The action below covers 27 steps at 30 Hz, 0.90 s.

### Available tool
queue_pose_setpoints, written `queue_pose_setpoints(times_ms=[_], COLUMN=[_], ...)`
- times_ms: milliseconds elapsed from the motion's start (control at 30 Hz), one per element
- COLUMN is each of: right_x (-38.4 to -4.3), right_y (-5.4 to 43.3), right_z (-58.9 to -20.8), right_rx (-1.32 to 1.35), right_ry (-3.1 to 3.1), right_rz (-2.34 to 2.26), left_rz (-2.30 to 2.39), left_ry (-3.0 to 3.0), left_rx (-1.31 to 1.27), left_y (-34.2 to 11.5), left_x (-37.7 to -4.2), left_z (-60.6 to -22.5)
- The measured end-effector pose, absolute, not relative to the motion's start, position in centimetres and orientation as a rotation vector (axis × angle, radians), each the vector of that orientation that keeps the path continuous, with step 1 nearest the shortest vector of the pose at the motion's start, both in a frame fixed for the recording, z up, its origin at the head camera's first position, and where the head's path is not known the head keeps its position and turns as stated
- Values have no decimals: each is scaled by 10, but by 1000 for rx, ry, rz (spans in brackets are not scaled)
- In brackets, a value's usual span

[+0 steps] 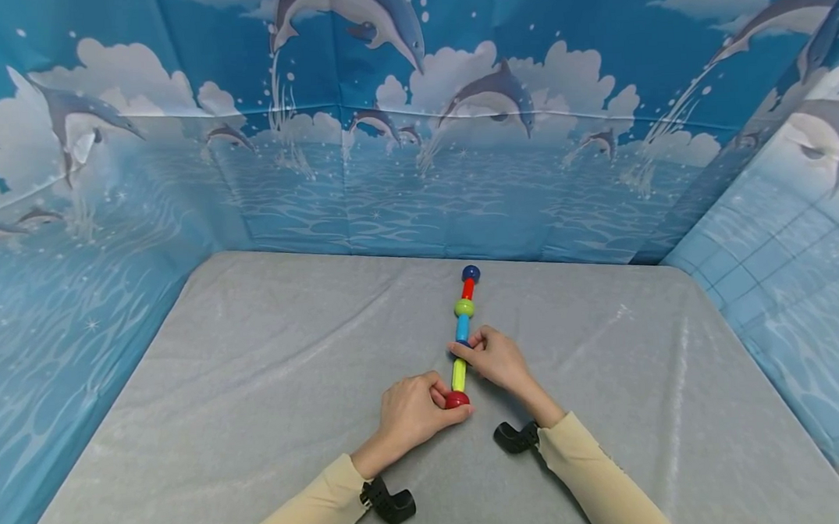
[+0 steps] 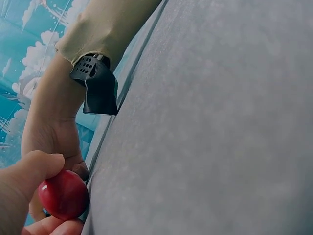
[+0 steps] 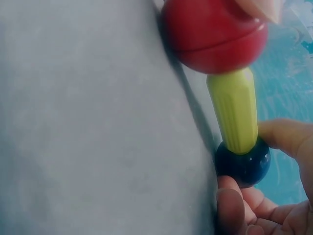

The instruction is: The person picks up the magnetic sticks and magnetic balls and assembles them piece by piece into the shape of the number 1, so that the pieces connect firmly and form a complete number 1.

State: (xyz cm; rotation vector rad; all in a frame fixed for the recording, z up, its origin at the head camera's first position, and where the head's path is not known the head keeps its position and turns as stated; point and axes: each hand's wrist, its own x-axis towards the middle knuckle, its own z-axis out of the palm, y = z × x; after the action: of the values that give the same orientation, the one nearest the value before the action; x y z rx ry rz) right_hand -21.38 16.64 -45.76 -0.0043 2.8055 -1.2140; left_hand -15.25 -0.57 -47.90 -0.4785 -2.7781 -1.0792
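A straight chain of balls and short rods lies on the grey cloth. From its far end come a dark blue ball (image 1: 471,273), a red rod (image 1: 467,289), a green ball (image 1: 464,308) and a light blue rod (image 1: 462,327). Nearer are a second dark blue ball (image 3: 247,164), a yellow-green rod (image 3: 234,110) and a red ball (image 2: 64,195) at the near end. My left hand (image 1: 412,411) pinches the red ball between thumb and fingers. Farther up the chain, my right hand (image 1: 499,360) pinches the second dark blue ball, partly covering it in the head view.
The grey cloth (image 1: 289,338) covers a wide flat surface with rounded far corners. Blue curtains (image 1: 403,200) printed with dolphins and waves hang along its back and sides. A black wrist device sits at each sleeve, left (image 1: 391,504) and right (image 1: 515,437).
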Motion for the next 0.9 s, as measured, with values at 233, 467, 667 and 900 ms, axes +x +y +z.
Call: queue_pose_setpoints(times_ms=[233, 467, 667, 900], right_x=[-214, -215, -219, -228], right_y=[166, 168, 170, 172], right_z=[-456, -457, -456, -455], right_rx=[-11, -33, -48, 21], right_ry=[2786, 2758, 2701, 2673], right_rz=[-1234, -1249, -1260, -1272], left_rz=[-1104, -1106, -1090, -1092], left_ry=[-2785, -2788, -2789, -2792], left_rx=[-473, -475, -477, -483], left_y=[-6, -7, -7, -8], left_x=[-152, -152, -152, -152], left_z=[-477, -476, -476, -476])
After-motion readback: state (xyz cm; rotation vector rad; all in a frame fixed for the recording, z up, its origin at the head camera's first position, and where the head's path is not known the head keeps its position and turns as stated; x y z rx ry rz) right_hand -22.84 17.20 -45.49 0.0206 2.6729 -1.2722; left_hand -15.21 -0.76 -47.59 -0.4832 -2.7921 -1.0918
